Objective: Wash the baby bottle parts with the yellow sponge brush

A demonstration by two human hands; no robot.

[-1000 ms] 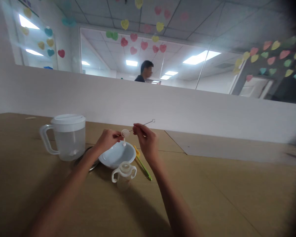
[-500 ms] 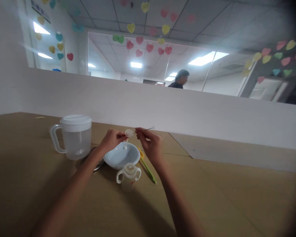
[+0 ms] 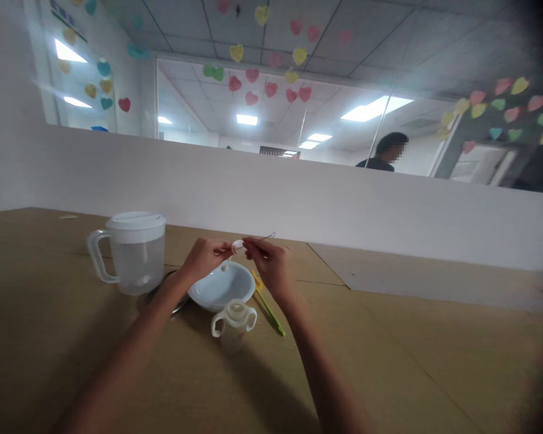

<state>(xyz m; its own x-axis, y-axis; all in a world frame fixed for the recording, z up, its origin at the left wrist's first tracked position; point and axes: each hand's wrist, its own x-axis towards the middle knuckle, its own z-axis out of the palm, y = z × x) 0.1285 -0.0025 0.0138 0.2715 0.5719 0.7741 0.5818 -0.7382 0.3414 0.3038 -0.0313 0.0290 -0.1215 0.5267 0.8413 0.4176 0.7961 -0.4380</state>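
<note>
Above the bowl, my left hand [image 3: 206, 258] pinches a small whitish bottle top [image 3: 238, 246]; a short tube with a pale knob [image 3: 225, 266] hangs below it. My right hand [image 3: 271, 265] grips a thin wire-handled brush [image 3: 270, 235], its looped end sticking up to the right. The brush's other end points to the bottle top, though fingers hide whether it is inside. Under both hands sits a white bowl [image 3: 217, 289]. A baby bottle [image 3: 233, 331] with two handles stands uncapped in front of it.
A lidded clear pitcher [image 3: 140, 259] stands left of the bowl, with a dark round metal-rimmed item [image 3: 181, 308] partly behind my left forearm. Right of the bowl lies a green-handled brush [image 3: 271, 313] with a yellow head. Beyond the glass is a person [image 3: 382, 154].
The bottle top has turned and my right hand has come closer to it, with the wire brush shifting left. The person behind the glass has moved right.
</note>
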